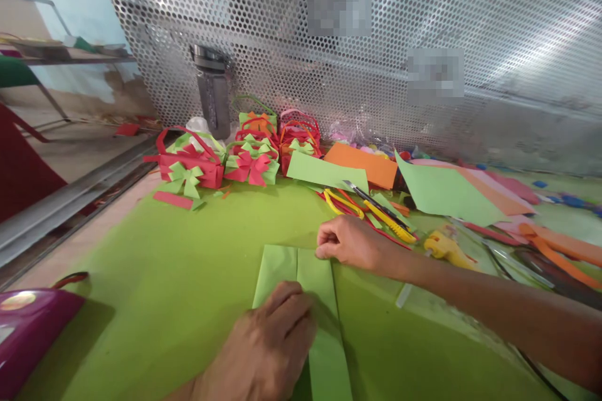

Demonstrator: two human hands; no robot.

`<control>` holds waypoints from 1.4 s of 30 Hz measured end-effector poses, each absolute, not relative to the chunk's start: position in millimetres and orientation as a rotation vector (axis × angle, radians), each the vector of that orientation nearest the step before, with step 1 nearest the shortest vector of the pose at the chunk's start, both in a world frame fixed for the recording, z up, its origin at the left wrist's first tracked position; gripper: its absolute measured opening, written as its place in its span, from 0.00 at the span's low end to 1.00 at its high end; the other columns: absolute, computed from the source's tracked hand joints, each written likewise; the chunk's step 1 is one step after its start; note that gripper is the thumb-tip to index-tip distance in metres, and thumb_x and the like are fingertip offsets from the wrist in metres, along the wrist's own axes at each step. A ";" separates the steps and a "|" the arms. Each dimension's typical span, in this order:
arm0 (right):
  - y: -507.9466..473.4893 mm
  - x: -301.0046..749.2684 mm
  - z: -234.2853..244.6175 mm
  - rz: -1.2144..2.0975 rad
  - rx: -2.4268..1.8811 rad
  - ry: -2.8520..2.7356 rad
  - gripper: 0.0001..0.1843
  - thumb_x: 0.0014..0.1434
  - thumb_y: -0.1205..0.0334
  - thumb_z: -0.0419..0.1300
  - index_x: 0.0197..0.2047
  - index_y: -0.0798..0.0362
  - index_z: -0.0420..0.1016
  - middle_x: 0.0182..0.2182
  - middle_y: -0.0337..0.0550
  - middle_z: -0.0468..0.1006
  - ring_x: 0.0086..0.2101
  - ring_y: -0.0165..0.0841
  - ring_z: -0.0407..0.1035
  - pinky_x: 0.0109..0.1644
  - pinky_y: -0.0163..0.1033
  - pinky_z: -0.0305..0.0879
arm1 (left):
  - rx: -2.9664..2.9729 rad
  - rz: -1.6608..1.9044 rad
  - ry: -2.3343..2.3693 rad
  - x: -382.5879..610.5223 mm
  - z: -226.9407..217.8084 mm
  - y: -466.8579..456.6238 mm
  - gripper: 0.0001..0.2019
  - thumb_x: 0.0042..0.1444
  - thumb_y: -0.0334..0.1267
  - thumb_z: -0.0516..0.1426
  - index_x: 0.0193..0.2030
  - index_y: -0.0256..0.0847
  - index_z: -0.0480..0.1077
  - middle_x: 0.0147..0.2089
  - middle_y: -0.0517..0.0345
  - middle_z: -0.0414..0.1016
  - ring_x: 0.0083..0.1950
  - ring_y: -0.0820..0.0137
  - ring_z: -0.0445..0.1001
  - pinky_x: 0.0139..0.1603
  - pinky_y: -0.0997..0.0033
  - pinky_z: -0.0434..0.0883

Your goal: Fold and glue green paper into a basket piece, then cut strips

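Observation:
A sheet of light green paper (324,326), its two sides folded in to a line down the middle, lies on the green tabletop in front of me. My left hand (273,344) rests on the near part of the paper with fingers curled and pressed together, hiding part of the fold. At the far right corner of the sheet is my right hand (350,243), its thumb and fingers pinched on the paper's edge. Just beyond it lie a yellow utility knife (388,219) and yellow-handled scissors (343,203).
Small red and green paper baskets (190,163) with bows stand at the back left, near a grey water bottle (212,94). Coloured paper sheets (446,188) and a yellow glue gun (449,247) lie to the right. A purple object (42,332) sits at the left edge.

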State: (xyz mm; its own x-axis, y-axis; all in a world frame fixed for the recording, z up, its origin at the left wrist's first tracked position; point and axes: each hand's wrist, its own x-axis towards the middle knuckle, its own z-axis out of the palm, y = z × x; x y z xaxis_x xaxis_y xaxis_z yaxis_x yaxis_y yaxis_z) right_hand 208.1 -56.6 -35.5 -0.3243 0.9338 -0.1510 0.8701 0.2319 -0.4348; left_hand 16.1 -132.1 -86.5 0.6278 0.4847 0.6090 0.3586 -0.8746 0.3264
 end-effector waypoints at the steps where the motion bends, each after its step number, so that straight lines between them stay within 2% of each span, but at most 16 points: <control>1: -56.4 211.1 -35.0 0.730 -1.711 -2.367 0.04 0.46 0.61 0.62 0.25 0.53 0.74 0.20 0.34 0.72 0.23 0.26 0.63 0.25 0.31 0.50 | 2.674 1.063 0.703 16.3 -87.1 -132.3 0.16 0.63 0.29 0.42 0.34 0.34 0.69 0.36 0.46 0.72 0.44 0.62 0.70 0.35 0.67 0.77; 7: -59.2 219.2 -30.8 0.857 -1.673 -2.379 0.10 0.40 0.63 0.65 0.30 0.53 0.73 0.23 0.32 0.72 0.23 0.25 0.62 0.24 0.30 0.52 | 2.692 1.052 0.727 16.6 -88.2 -132.6 0.15 0.62 0.29 0.42 0.33 0.36 0.68 0.37 0.46 0.71 0.44 0.63 0.69 0.35 0.67 0.77; 12: -60.7 215.8 -31.3 0.831 -1.684 -2.358 0.10 0.40 0.64 0.65 0.30 0.53 0.72 0.22 0.32 0.71 0.23 0.25 0.62 0.24 0.30 0.50 | 2.692 0.984 0.713 15.9 -85.9 -132.5 0.13 0.61 0.27 0.43 0.32 0.35 0.67 0.36 0.47 0.71 0.44 0.63 0.69 0.37 0.66 0.77; 18: -53.8 217.2 -39.9 0.788 -1.713 -2.346 0.09 0.42 0.64 0.63 0.30 0.53 0.71 0.21 0.31 0.70 0.22 0.25 0.63 0.24 0.30 0.51 | 2.764 0.973 0.700 16.1 -85.1 -133.1 0.16 0.63 0.31 0.41 0.31 0.36 0.67 0.38 0.46 0.71 0.46 0.60 0.68 0.37 0.64 0.77; 21: -53.5 214.9 -38.9 0.731 -1.735 -2.362 0.09 0.43 0.62 0.64 0.30 0.53 0.71 0.21 0.31 0.71 0.22 0.25 0.63 0.24 0.30 0.50 | 2.789 0.969 0.715 16.3 -87.4 -134.0 0.16 0.63 0.31 0.41 0.31 0.36 0.67 0.38 0.46 0.71 0.46 0.61 0.68 0.38 0.62 0.77; 26: -58.1 207.5 -33.4 0.588 -1.783 -2.393 0.14 0.42 0.55 0.67 0.30 0.52 0.70 0.20 0.31 0.71 0.21 0.25 0.61 0.25 0.32 0.47 | 2.797 0.997 0.744 18.2 -90.7 -134.4 0.16 0.63 0.30 0.41 0.32 0.36 0.67 0.37 0.47 0.72 0.43 0.61 0.70 0.34 0.63 0.77; 31: -55.8 200.3 -34.0 0.479 -1.834 -2.393 0.18 0.40 0.49 0.67 0.31 0.51 0.70 0.21 0.32 0.71 0.21 0.26 0.61 0.25 0.33 0.45 | 2.786 0.998 0.761 19.2 -89.9 -133.6 0.13 0.61 0.28 0.44 0.31 0.36 0.68 0.37 0.48 0.73 0.42 0.62 0.70 0.36 0.63 0.77; 42: -38.1 189.2 -38.0 0.412 -1.828 -2.424 0.17 0.41 0.48 0.66 0.28 0.51 0.72 0.23 0.35 0.74 0.23 0.28 0.63 0.25 0.33 0.47 | 2.778 1.049 0.743 18.0 -89.6 -133.7 0.15 0.63 0.30 0.43 0.32 0.36 0.69 0.38 0.49 0.75 0.42 0.62 0.72 0.36 0.65 0.77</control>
